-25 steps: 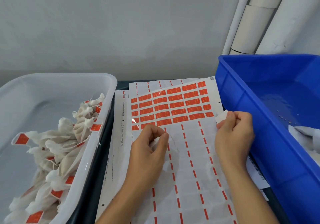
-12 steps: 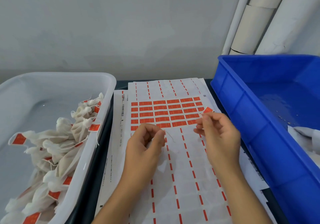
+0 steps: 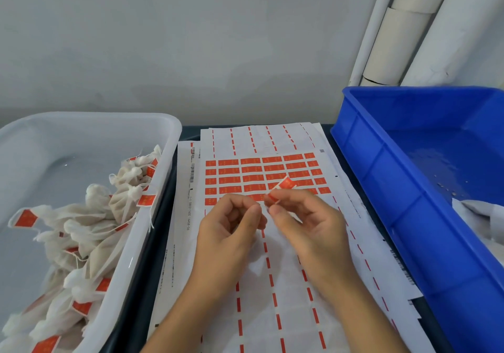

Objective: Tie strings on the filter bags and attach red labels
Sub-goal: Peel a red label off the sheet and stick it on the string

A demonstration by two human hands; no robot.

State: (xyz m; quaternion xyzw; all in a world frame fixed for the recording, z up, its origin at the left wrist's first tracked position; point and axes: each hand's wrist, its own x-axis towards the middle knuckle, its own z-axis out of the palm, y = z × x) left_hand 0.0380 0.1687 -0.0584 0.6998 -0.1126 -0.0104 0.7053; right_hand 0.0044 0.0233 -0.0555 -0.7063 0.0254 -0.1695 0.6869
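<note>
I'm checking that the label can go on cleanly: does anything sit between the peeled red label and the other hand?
Nothing visible does. The right hand pinches the red label just beside the left hand fingertips, above the label sheet.

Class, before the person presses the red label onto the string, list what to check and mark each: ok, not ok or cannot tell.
1. Red label peeled and pinched in the right hand: ok.
2. Left hand fingers curled in a pinch: ok.
3. String visible in the left hand: cannot tell.
4. Filter bag under the left hand: cannot tell.
5. Label sheet has red labels left: ok.
6. White tub has room for another finished bag: ok.
</note>
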